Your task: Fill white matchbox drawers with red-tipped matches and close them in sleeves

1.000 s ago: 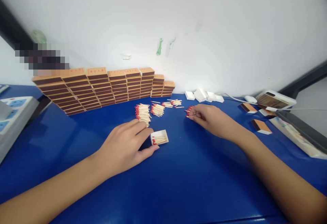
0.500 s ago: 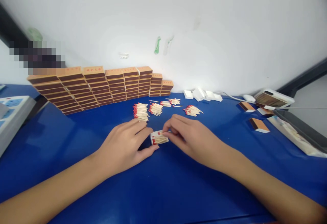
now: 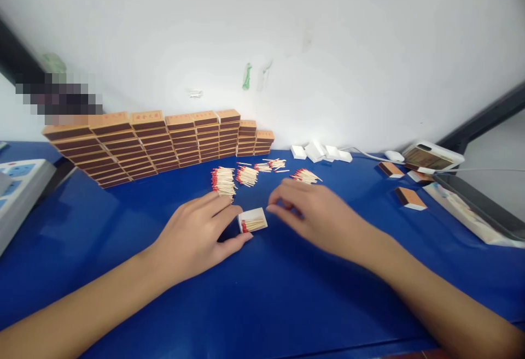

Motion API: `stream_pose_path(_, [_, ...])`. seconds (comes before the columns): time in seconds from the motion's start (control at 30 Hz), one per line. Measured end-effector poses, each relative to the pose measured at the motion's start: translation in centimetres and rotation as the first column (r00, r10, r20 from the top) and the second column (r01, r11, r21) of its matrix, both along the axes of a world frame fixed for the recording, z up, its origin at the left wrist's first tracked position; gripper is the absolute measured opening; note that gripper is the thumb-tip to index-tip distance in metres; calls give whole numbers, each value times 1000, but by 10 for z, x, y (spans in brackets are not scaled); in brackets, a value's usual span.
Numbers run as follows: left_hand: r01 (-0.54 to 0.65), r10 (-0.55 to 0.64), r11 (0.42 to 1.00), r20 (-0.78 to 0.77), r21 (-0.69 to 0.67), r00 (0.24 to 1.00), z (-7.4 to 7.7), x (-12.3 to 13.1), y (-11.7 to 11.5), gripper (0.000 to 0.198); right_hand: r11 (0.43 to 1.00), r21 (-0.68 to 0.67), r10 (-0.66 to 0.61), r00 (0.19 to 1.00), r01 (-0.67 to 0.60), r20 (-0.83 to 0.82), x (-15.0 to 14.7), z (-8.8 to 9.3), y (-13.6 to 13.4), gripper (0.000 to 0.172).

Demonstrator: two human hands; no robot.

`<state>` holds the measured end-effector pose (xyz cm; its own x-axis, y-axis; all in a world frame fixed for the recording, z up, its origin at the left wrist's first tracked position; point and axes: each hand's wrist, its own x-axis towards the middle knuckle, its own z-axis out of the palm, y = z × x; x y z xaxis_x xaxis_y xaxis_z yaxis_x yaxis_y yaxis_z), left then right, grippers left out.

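Note:
A small white matchbox tray (image 3: 253,220) with red-tipped matches in it lies on the blue table (image 3: 287,293). My left hand (image 3: 197,234) grips its left end between thumb and forefinger. My right hand (image 3: 314,214) hovers just right of the tray, slightly blurred, fingers loosely apart and nothing visible in them. Behind the hands lie loose piles of matches (image 3: 223,180), a second pile (image 3: 247,175) and a third pile (image 3: 307,175).
A long stepped wall of stacked brown matchboxes (image 3: 156,140) runs along the white wall. Empty white trays (image 3: 320,151) lie at the back right, with matchbox sleeves (image 3: 410,198), a phone (image 3: 432,158) and a cable beyond. A power strip (image 3: 16,189) sits at the left edge.
My right hand came from the far match pile to the tray, set matches in it, and has now drawn slightly back to the right. My left hand stayed on the tray.

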<state>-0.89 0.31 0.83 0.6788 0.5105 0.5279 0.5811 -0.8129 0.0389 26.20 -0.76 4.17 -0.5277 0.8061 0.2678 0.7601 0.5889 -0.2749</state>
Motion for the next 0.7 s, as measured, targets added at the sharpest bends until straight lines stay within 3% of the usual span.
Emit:
stream_pose_path(0.13, [-8, 9, 1000, -10, 12, 1000, -1, -3, 1, 25, 980, 51, -193, 980, 190, 43, 49, 5, 26, 18])
stream_pose_path(0.23, [-8, 8, 1000, -16, 4, 1000, -1, -4, 1, 25, 972, 14, -236, 964, 237, 121, 72, 1, 40, 27])
stream_pose_path(0.5, [-6, 6, 1000, -16, 12, 1000, -2, -5, 3, 23, 973, -9, -224, 961, 229, 159, 76, -14, 47, 28])
stream_pose_path(0.7, [-2, 2, 1000, -15, 2, 1000, -2, -4, 1, 24, 968, -37, -238, 952, 249, 191, 77, -15, 49, 27])
